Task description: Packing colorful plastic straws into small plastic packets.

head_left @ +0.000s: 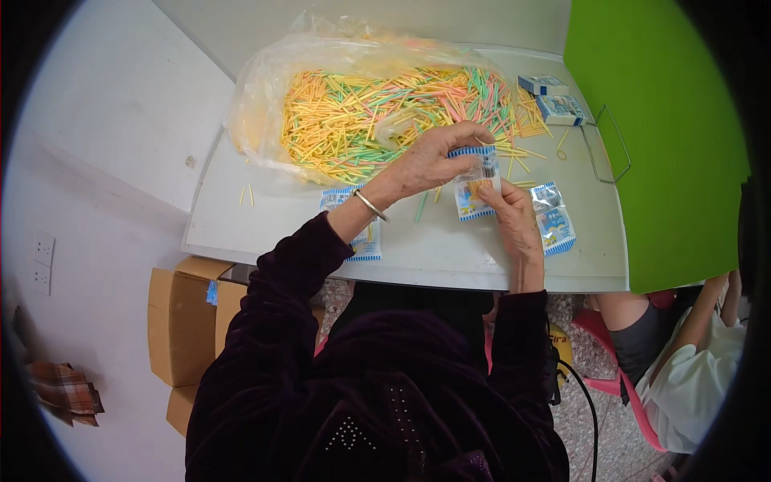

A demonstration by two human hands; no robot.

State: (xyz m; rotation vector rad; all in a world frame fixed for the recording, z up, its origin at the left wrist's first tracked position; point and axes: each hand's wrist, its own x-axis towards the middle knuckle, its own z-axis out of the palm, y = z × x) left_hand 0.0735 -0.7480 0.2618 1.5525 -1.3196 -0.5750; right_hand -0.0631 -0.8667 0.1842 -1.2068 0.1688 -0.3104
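Currently, in the head view, both hands are working above the near half of the table [277, 241], right of its middle, holding up a blue-and-white packet [470, 195] between them. The left hand [446, 157] is gripping its upper part, thumb pressing on the front and fingers bending around the top edge. The right hand [516, 217] is pinching the lower right side between thumb and fingers. Whether the packet's top is open or sealed, I cannot tell.

Toward the table's far edge, a clear plastic bag [259, 104] is lying spread, holding a heap of thin coloured sticks [345, 120]. One flat packet [554, 221] is resting near the right end of the near edge, just beside the right hand; more packets [368, 247] are lying partly beneath the left forearm. Small packs [560, 111] are sitting near the far right corner.

For good handling, the right hand should probably be steadying the packet with a light pinch, since squeezing might crease the film or snap any sticks inside. The left fingers would do well to be guiding only the top edge, keeping it level.
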